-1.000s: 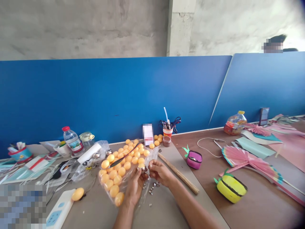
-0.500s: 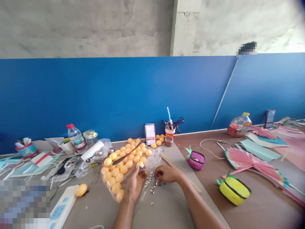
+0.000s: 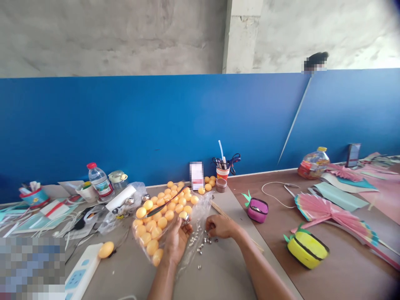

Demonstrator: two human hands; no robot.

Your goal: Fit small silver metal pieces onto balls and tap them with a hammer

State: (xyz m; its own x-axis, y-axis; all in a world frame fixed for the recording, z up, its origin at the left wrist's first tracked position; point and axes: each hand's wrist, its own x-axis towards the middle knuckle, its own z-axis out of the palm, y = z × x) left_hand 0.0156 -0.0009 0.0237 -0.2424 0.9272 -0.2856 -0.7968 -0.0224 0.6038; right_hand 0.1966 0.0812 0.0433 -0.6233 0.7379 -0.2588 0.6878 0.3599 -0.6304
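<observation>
My left hand [image 3: 177,239] is closed around an orange ball [image 3: 183,215] with small silver bells on it, beside a clear bag of orange balls [image 3: 152,246]. My right hand [image 3: 220,226] is closed, fingertips pinched just above the small silver bells [image 3: 200,250] scattered on the grey table; whatever it may hold is too small to make out. A clear plastic bag [image 3: 186,260] lies between my hands with tiny bells on it. Thin wooden sticks [image 3: 221,209] lie beyond and partly under my right forearm.
A purple pouch [image 3: 258,210] and a yellow pouch [image 3: 308,249] sit right of my hands, near a pink fan [image 3: 331,212]. At left are a power strip [image 3: 81,271], a water bottle [image 3: 100,181] and cables. A cup of tools [image 3: 223,173] stands at the back by the blue partition.
My right hand has shifted slightly right, uncovering more of the bells. My left hand has stayed almost still. The head visible above the partition has moved left.
</observation>
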